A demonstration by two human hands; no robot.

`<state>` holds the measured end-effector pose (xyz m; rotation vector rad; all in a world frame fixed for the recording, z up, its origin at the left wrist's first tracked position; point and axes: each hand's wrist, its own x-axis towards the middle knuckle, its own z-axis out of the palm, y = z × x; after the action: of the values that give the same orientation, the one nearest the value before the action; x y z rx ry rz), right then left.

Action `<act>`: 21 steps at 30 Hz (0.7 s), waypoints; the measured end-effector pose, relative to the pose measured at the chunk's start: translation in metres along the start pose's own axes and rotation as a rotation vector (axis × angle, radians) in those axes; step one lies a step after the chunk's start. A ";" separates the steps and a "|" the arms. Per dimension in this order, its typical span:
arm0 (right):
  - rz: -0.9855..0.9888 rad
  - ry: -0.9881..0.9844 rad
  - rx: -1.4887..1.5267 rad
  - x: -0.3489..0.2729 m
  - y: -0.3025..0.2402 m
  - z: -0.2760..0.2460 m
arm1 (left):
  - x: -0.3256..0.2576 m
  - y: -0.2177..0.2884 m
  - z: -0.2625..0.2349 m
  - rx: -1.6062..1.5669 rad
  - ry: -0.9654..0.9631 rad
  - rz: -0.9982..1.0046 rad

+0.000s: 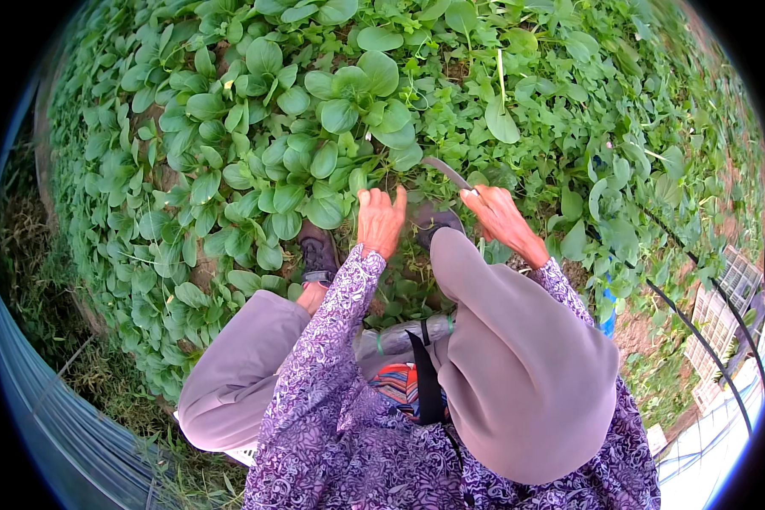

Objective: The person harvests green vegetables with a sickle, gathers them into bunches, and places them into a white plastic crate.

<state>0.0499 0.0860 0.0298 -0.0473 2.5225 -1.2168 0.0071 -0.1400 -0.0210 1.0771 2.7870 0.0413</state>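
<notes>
My right hand (503,223) is closed round the handle end of a sickle with a narrow, curved metal blade (446,172). Its tip points up and left, toward the leafy green plants (348,106) ahead of me. To the left, my left hand (381,223) reaches down at the base of the round-leaved greens. Its fingers are bent together with the thumb a little apart, and leaves and knuckles hide what they grip, if anything. A small patch of dark soil shows just beyond the left fingertips.
Low, lobed-leaf weeds (535,119) grow thickly among the greens on the right. A cut leaf with a pale stalk (501,119) lies on top of them. Black hoses (697,336) and pale plastic crates (727,289) are at the right. Blue sheeting (51,425) borders the lower left.
</notes>
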 end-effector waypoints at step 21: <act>0.485 0.384 0.573 -0.058 -0.013 -0.045 | 0.083 0.036 -0.052 -0.679 0.315 -0.202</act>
<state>0.0888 0.1223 0.0823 0.9510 2.1536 -1.7806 -0.0373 -0.0557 0.0226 0.6516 2.7546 1.1226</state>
